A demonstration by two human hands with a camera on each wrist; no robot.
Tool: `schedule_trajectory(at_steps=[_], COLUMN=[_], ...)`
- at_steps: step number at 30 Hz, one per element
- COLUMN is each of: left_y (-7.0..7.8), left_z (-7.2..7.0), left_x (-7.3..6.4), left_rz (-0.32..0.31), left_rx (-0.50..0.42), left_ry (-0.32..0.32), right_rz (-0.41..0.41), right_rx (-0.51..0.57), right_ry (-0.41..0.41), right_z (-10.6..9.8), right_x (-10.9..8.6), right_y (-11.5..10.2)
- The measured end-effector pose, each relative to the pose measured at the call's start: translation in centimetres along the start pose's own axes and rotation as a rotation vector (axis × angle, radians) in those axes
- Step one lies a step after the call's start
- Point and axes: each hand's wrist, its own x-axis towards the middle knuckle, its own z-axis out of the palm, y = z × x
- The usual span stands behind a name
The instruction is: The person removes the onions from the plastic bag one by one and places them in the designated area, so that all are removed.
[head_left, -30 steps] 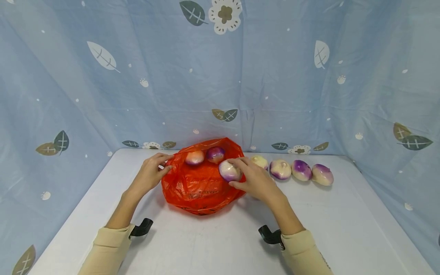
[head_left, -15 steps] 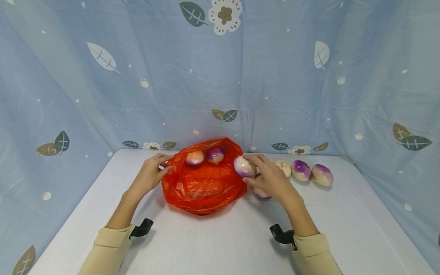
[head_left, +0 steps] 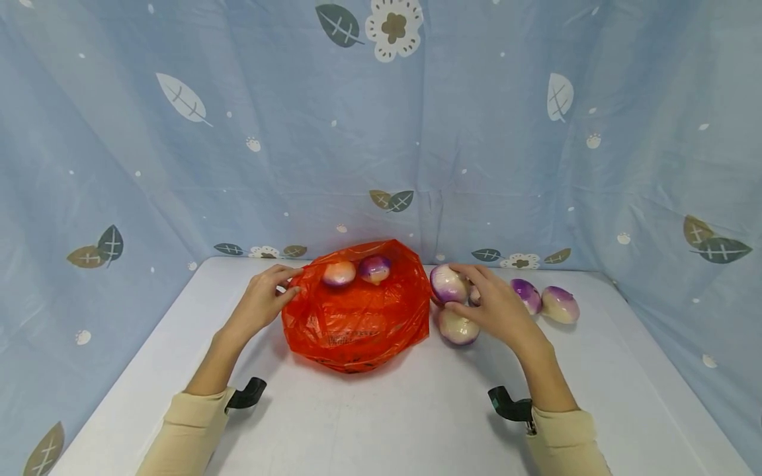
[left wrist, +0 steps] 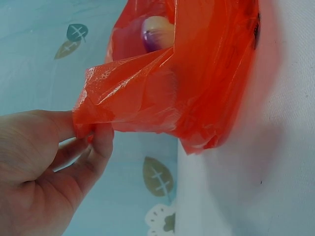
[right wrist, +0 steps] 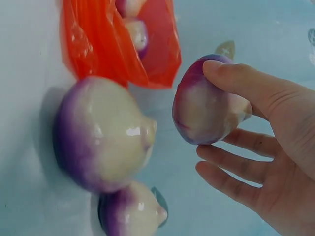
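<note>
- The surface is a white table; behind it and at both sides hangs a blue curtain with printed leaves and flowers.
- On the person's right side of the table, two turnips lie near each other.
- One near turnip lies just beside the bag; another, the covered turnip, is partly hidden by the right hand.
- This hand grips the held turnip, white and purple, between its thumb and fingers, outside the bag, near its right edge.
- The red plastic bag stands with its mouth spread; inside are an orange-looking turnip and a purple turnip, side by side.
- The left hand pinches the bag's left edge with thumb and fingers.
</note>
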Motion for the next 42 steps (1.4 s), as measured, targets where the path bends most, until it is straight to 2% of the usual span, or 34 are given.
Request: schedule_trajectory(at_steps=[5, 12, 22, 30, 42], left_y=[0.0, 0.1, 0.2, 0.2, -0.1], left_z=[0.0, 0.0, 0.0, 0.0, 0.1], left_x=[0.0, 0.0, -0.1, -0.1, -0.1], left_rz=[-0.011, -0.008, -0.007, -0.015, -0.006], left_rx=[-0.001, -0.001, -0.006, -0.004, -0.004], left_ry=[-0.006, -0.007, -0.005, -0.011, -0.004], right_rz=[0.018, -0.011, -0.005, 0.048, 0.050], right_rx=[-0.025, -0.075, -0.106, -0.079, -0.108], right_ry=[0.010, 0.058, 0.067, 0.015, 0.006], right_z=[-0.7, -1.3, -2.0, -2.7, -2.9], right_x=[-0.6, -1.5, -2.6, -3.2, -3.9], right_y=[0.8, 2.1, 3.9, 4.6, 6.0])
